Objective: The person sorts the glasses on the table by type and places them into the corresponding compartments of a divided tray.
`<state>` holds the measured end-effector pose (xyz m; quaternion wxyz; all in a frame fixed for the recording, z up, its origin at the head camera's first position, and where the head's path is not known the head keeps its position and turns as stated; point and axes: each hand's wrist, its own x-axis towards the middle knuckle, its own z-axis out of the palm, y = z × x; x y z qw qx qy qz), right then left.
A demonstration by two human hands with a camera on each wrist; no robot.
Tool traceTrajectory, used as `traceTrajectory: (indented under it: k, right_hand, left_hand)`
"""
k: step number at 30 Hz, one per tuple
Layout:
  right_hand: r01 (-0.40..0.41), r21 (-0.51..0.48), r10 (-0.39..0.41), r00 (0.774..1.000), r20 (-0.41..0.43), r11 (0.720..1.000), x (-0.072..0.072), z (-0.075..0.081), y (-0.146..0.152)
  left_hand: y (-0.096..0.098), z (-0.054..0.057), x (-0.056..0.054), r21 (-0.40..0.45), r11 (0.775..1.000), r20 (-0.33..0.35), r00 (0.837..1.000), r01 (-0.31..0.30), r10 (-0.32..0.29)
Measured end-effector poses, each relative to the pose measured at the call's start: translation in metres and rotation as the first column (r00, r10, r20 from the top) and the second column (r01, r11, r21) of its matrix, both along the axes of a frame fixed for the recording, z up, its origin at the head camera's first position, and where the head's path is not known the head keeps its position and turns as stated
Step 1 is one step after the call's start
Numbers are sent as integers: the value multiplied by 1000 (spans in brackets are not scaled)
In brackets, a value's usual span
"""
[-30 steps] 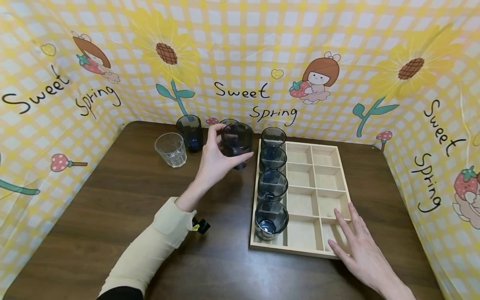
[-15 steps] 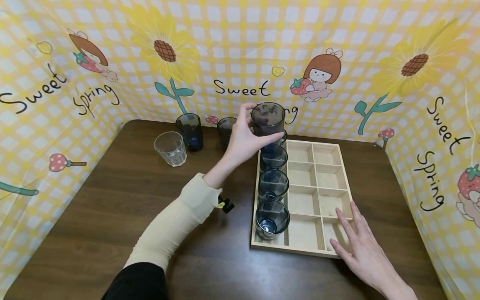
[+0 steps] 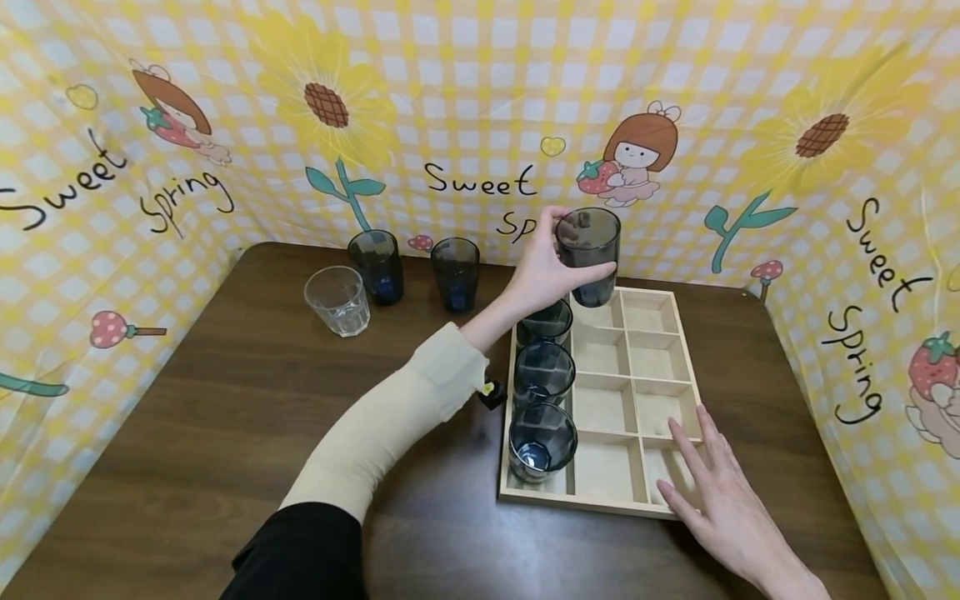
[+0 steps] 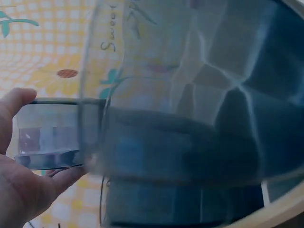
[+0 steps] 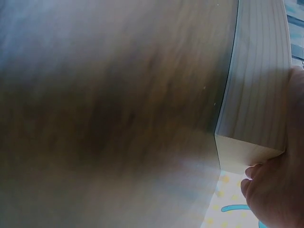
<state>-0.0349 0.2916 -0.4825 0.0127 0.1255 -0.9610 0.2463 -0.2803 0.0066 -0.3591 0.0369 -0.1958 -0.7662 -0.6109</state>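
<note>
My left hand (image 3: 543,271) grips a dark tinted glass (image 3: 597,254) between thumb and fingers, holding it upright over the back of the middle column of a wooden compartment tray (image 3: 585,505). In the left wrist view that glass (image 4: 47,128) shows beyond the large blurred glass (image 4: 190,118) near the camera. Dark glasses (image 3: 542,446) stand in the tray's left column, the rearmost hidden behind my left hand. My right hand (image 3: 727,508) rests on the tray's front right corner with fingers spread. The right wrist view shows this hand (image 5: 280,190) against the tray's side (image 5: 256,76).
On the brown table (image 3: 225,433), left of the tray, stand a clear glass (image 3: 337,302) and two dark glasses, one beside it (image 3: 377,267) and one nearer the tray (image 3: 456,275). A yellow checked cloth (image 3: 480,100) hangs around the table's back and sides.
My left hand has carried the dark glass from the back of the table rightward, up over the left column, to above the middle column. My right hand stays on the tray corner.
</note>
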Motion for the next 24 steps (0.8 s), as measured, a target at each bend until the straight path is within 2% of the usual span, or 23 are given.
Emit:
traceTrajectory:
  k: [4,9,13,15,19,21,24]
  right_hand:
    - [-5,-5,5,1000,-6,1000,-1,-1,-1]
    - [0,2,0,1000,-6,1000,1,-2,-2]
    - [2,2,-2,1000,-12,1000,2,-3,-3]
    - [0,-1,0,1000,-15,1000,2,-3,-2]
    - [-2,-6,2,1000,-22,1000,1,-4,-2]
    - [-2,-7,2,1000,-25,1000,1,-4,-1]
    - [1,-9,-1,1000,-27,1000,0,-3,-1]
  left_hand:
    - [9,-5,-5,-32,998,22,998,56,-55]
    - [16,-14,-6,-94,988,57,991,125,-120]
    - [18,-21,-4,-223,967,49,992,121,-113]
    - [18,-23,-4,-308,947,25,996,87,-84]
    - [21,-27,-5,-451,892,-21,999,15,-28]
    - [22,-28,-6,-500,866,-45,999,-9,-15]
    - [24,-29,-7,-544,839,-72,997,-27,-15]
